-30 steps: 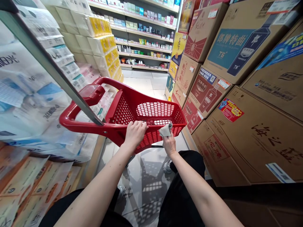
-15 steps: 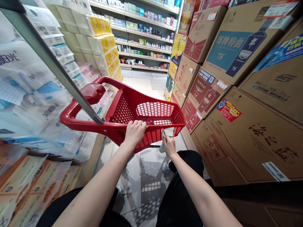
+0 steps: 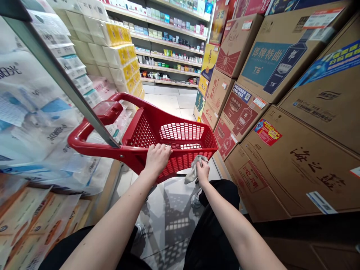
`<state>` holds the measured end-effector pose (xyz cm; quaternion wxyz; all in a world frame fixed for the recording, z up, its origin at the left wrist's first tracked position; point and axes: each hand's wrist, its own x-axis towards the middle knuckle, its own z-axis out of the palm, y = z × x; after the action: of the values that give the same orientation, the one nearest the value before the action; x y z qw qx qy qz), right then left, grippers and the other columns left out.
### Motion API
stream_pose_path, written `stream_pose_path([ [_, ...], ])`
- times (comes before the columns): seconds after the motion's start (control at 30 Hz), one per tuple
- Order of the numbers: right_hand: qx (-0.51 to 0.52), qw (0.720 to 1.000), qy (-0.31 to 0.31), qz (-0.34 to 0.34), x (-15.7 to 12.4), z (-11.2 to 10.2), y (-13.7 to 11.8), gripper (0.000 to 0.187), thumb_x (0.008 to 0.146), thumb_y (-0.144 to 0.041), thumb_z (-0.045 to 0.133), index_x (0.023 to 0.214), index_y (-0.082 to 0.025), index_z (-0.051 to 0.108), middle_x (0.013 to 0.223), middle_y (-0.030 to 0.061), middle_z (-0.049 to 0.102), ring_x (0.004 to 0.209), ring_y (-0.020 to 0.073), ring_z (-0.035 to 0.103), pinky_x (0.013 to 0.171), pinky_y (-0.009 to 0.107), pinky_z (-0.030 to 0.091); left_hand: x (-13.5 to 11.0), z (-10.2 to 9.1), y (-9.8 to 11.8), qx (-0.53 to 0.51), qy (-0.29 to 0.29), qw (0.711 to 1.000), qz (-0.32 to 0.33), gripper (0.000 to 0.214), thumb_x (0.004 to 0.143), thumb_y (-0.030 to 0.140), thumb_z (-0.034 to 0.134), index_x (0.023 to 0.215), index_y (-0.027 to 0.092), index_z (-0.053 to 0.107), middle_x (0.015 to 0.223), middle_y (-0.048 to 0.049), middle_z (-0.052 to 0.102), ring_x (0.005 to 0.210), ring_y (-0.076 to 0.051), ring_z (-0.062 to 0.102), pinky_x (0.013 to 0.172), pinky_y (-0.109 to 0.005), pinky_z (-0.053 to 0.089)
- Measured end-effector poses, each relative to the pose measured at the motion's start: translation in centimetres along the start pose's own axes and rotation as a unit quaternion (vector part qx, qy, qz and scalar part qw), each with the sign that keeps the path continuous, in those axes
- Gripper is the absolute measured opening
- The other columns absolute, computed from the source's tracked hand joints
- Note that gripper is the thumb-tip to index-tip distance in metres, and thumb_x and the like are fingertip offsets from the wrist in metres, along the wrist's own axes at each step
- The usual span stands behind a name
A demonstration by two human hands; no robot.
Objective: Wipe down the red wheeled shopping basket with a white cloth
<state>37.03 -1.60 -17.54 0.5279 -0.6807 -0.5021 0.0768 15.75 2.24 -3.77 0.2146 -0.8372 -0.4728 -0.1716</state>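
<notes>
A red plastic shopping basket (image 3: 146, 129) with a long looped handle is tipped up in front of me, its mesh inside showing nothing in it. My left hand (image 3: 156, 157) is closed over its near rim and holds it. My right hand (image 3: 203, 169) grips a crumpled light grey cloth (image 3: 192, 173) and presses it against the basket's outer wall just below the rim. The cloth hangs a little to the left of my fist.
Stacked brown cartons (image 3: 284, 123) wall in the right side. Packs of tissue and paper rolls (image 3: 36, 112) fill a shelf on the left, with a metal bar (image 3: 56, 73) across them. A tiled aisle (image 3: 171, 101) leads to product shelves (image 3: 171, 41) at the back.
My right hand has slid the cloth down from the basket's rim onto its outer wall. The left hand has kept its grip on the rim.
</notes>
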Motion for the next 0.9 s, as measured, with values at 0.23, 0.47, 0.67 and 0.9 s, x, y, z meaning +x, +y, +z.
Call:
stream_pose_path([
  [0.23, -0.034, 0.999, -0.004, -0.03, 0.3, 0.8, -0.7, 0.02, 0.084, -0.023, 0.043, 0.083, -0.018, 0.063, 0.091, 0.0095, 0.063, 0.083, 0.0196, 0.057, 0.078, 0.029, 0.044, 0.2, 0.0, 0.1, -0.013, -0.004, 1.0, 0.007, 0.035, 0.093, 0.031, 0.032, 0.083, 0.016, 0.062, 0.079, -0.0122, 0.061, 0.079, -0.025, 0.053, 0.071, -0.038, 0.03],
  [0.47, -0.042, 0.994, -0.07, -0.071, 0.6, -0.2, -0.6, 0.017, 0.082, -0.022, 0.045, 0.077, -0.019, 0.061, 0.086, 0.0059, 0.063, 0.083, 0.0187, 0.058, 0.079, 0.028, 0.044, 0.1, -0.1, 0.1, -0.017, -0.003, 1.0, 0.004, 0.035, 0.093, 0.031, 0.032, 0.084, 0.016, 0.063, 0.08, -0.0127, 0.061, 0.08, -0.026, 0.052, 0.072, -0.039, 0.03],
  [0.67, -0.011, 0.998, 0.053, -0.021, 1.2, -1.3, 0.2, 0.02, 0.085, -0.029, 0.044, 0.074, -0.02, 0.057, 0.085, 0.0062, 0.06, 0.079, 0.0182, 0.056, 0.077, 0.029, 0.043, -0.1, -0.1, 0.1, -0.026, -0.003, 1.0, -0.006, 0.033, 0.092, 0.03, 0.034, 0.084, 0.017, 0.063, 0.081, -0.0135, 0.061, 0.082, -0.026, 0.052, 0.072, -0.04, 0.031],
  [0.9, -0.063, 0.997, 0.001, -0.033, 1.6, -1.6, -0.2, 0.021, 0.087, -0.027, 0.041, 0.081, -0.018, 0.059, 0.095, 0.0106, 0.059, 0.087, 0.0214, 0.057, 0.079, 0.032, 0.044, 0.1, 0.0, 0.3, -0.024, 0.0, 1.0, -0.002, 0.035, 0.093, 0.03, 0.032, 0.083, 0.016, 0.063, 0.082, -0.0135, 0.061, 0.08, -0.026, 0.052, 0.073, -0.04, 0.03],
])
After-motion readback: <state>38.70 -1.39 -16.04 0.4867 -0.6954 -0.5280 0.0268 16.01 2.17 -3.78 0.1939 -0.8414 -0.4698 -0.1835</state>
